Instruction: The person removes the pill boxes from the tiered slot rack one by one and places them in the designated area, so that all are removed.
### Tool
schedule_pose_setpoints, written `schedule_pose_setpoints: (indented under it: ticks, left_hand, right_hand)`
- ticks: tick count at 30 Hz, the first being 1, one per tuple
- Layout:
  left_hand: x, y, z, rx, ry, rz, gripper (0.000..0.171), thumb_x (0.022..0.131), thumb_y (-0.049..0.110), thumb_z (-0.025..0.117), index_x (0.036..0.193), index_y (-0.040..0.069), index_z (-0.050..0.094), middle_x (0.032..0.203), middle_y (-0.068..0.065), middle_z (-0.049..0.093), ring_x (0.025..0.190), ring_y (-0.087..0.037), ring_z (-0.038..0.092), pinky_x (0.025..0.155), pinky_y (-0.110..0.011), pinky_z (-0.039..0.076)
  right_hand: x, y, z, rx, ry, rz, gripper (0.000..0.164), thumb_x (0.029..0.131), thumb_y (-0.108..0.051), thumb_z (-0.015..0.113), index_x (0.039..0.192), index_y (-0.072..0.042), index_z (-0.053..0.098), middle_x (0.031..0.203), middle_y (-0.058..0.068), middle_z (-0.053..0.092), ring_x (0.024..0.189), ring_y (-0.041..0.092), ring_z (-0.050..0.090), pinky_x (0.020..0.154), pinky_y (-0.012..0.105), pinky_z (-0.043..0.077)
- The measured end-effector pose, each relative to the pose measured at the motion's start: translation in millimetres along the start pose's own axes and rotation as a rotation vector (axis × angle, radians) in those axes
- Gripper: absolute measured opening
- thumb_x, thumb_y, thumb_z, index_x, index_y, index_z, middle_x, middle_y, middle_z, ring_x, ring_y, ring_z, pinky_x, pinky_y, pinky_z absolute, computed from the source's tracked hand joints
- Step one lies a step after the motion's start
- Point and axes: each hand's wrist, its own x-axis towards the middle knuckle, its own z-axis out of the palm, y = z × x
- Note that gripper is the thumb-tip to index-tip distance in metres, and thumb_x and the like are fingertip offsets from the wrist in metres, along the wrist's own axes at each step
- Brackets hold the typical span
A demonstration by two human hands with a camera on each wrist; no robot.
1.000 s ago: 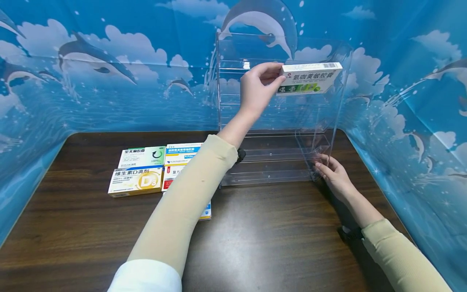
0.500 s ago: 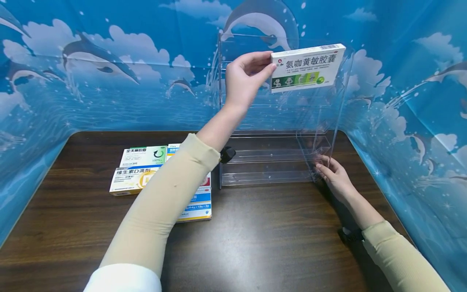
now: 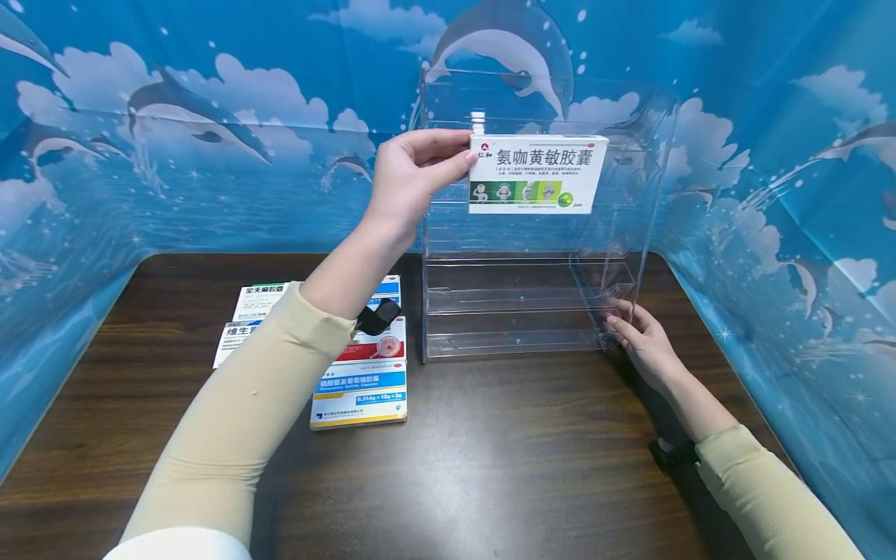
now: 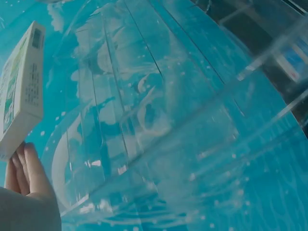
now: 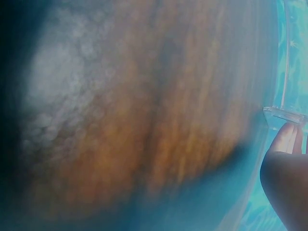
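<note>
My left hand (image 3: 411, 180) pinches the left end of a white medicine box (image 3: 535, 175) between thumb and fingers. The box faces me upright, with a green picture strip, in front of the upper part of a clear acrylic display rack (image 3: 514, 344). In the left wrist view the box (image 4: 30, 86) shows its end side on, apart from the rack's tiers. Down at the rack's lower right corner, my right hand (image 3: 645, 340) grips the side panel's edge. Fingertips (image 5: 288, 134) meet the clear edge in the right wrist view.
Several medicine boxes lie on the dark wooden table (image 3: 490, 467) left of the rack, including a blue-and-white one (image 3: 359, 397) and a red-and-white one (image 3: 378, 342). My left forearm covers part of them. A blue dolphin-print curtain (image 3: 280, 155) surrounds the table.
My left hand has carried the box leftward, rising first and then lowering, and the box has turned squarer to the view. My right hand stays at the rack's corner.
</note>
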Motion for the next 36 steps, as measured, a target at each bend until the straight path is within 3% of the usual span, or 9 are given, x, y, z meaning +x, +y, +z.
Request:
schedule_pose_setpoints:
  ticks: [8, 16, 22, 28, 31, 34, 36]
  left_hand:
    - [-18.4, 2.5, -35.0, 0.005, -0.004, -0.146, 0.035, 0.1, 0.009, 0.074, 0.134, 0.002, 0.072, 0.134, -0.013, 0.071, 0.116, -0.022, 0.072, 0.107, -0.033, 0.06]
    - [-38.3, 11.4, -75.3, -0.028, -0.021, -0.237, 0.042, 0.1, 0.012, 0.074, 0.14, 0.0, 0.067, 0.137, -0.008, 0.064, 0.116, -0.017, 0.07, 0.096, -0.02, 0.061]
    - [-52.4, 11.3, -110.8, 0.022, -0.023, -0.315, 0.052, 0.098, 0.018, 0.078, 0.145, 0.003, 0.063, 0.141, -0.004, 0.063, 0.112, -0.01, 0.072, 0.092, -0.017, 0.061]
    - [-68.1, -1.7, -153.2, 0.173, -0.023, -0.455, 0.064, 0.098, 0.03, 0.077, 0.154, 0.008, 0.055, 0.135, 0.009, 0.062, 0.108, 0.002, 0.072, 0.091, -0.013, 0.059]
    - [-76.1, -9.5, -175.8, 0.197, -0.01, -0.516, 0.047, 0.098, 0.03, 0.078, 0.142, 0.019, 0.067, 0.127, 0.015, 0.063, 0.102, 0.005, 0.073, 0.087, -0.011, 0.06]
    - [-86.4, -16.0, -197.6, 0.195, 0.016, -0.559, 0.021, 0.097, 0.028, 0.08, 0.117, 0.031, 0.077, 0.12, 0.019, 0.063, 0.097, 0.007, 0.072, 0.082, -0.01, 0.06]
    - [-94.6, -19.9, -210.1, 0.195, 0.041, -0.581, 0.012, 0.095, 0.028, 0.082, 0.103, 0.036, 0.077, 0.114, 0.021, 0.063, 0.094, 0.009, 0.072, 0.079, -0.01, 0.06]
  right_hand:
    - [0.6, 0.2, -0.2, -0.036, -0.001, 0.004, 0.027, 0.111, -0.008, 0.054, 0.138, -0.01, 0.053, 0.12, -0.015, 0.067, 0.114, -0.003, 0.065, 0.097, 0.009, 0.052]
    - [0.5, -1.8, -1.1, -0.067, 0.004, 0.029, 0.026, 0.111, -0.011, 0.054, 0.137, -0.014, 0.054, 0.118, -0.017, 0.067, 0.114, -0.003, 0.065, 0.097, 0.009, 0.052]
    - [-0.1, -2.2, -0.7, -0.078, -0.001, 0.035, 0.029, 0.112, -0.013, 0.055, 0.14, -0.012, 0.051, 0.12, -0.019, 0.067, 0.115, -0.003, 0.064, 0.098, 0.009, 0.052]
    - [-0.1, -2.9, 0.2, -0.042, 0.0, 0.03, 0.028, 0.111, -0.012, 0.055, 0.139, -0.01, 0.051, 0.119, -0.017, 0.069, 0.114, -0.003, 0.065, 0.097, 0.01, 0.053]
    - [0.2, -2.6, 0.4, -0.027, 0.003, 0.03, 0.029, 0.111, -0.011, 0.055, 0.139, -0.009, 0.051, 0.118, -0.016, 0.069, 0.113, -0.002, 0.066, 0.097, 0.01, 0.053]
    - [0.6, -1.7, 0.6, -0.024, 0.005, 0.035, 0.029, 0.111, -0.011, 0.055, 0.139, -0.009, 0.05, 0.119, -0.016, 0.069, 0.114, -0.003, 0.065, 0.098, 0.01, 0.053]
    - [1.1, -1.0, 0.9, -0.031, 0.008, 0.04, 0.028, 0.111, -0.012, 0.055, 0.139, -0.011, 0.05, 0.118, -0.017, 0.068, 0.114, -0.003, 0.065, 0.098, 0.01, 0.053]
